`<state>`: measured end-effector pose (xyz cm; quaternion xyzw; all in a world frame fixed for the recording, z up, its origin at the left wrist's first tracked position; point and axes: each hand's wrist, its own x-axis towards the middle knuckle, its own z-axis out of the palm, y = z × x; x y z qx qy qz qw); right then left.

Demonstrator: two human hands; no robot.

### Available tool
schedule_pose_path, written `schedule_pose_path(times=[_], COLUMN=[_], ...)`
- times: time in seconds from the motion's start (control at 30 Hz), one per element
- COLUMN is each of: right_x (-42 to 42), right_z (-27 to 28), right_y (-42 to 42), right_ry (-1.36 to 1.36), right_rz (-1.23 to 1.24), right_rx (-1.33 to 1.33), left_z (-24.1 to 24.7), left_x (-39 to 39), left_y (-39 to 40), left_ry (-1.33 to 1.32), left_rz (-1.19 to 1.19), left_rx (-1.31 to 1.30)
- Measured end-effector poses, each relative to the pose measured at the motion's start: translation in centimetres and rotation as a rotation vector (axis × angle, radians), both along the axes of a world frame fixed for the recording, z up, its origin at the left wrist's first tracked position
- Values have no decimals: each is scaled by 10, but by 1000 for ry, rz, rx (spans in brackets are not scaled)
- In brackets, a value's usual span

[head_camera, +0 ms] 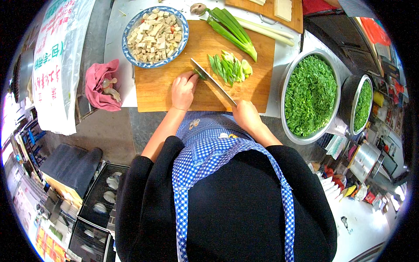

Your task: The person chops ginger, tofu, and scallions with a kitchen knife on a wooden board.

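My right hand [247,115] grips the handle of a kitchen knife [214,82], its blade slanting across the wooden cutting board [157,91]. Curled fingers of my left hand [184,90] press on a small dark green scallion piece [200,74] beside the blade, partly hidden by the fingers and knife. Right of the blade lies a pile of sliced scallion [230,67]. Behind it, a bunch of longer scallion lengths [230,31] rests over the board's far edge. A blue-and-white bowl [125,49] of diced tofu-like cubes [154,37] overlaps the board's far left corner.
A metal basin [284,111] of chopped greens [311,95] stands at right, with a second basin [356,126] beyond. White scallion stalks [265,31] lie near another wooden board [242,4] holding pale slabs [283,9]. A pink cloth [101,85] is left of the board.
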<state>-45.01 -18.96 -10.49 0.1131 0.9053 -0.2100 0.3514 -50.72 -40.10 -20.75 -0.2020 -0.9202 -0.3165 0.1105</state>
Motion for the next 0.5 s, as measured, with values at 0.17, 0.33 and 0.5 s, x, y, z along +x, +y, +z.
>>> schedule_pose_path(times=[0.17, 0.33, 0.5], right_x=[-3, -20, -10], right_z=[-27, -34, -25], right_y=[-4, -8, -4], right_ry=[-18, -118, 171], right_rz=[52, -381, -326], right_rx=[11, -284, -282], left_z=[-15, -18, -6], left_x=[0, 9, 14], left_y=[5, 17, 18], left_ry=[14, 19, -72], left_rz=[17, -95, -74], left_rx=[56, 67, 101])
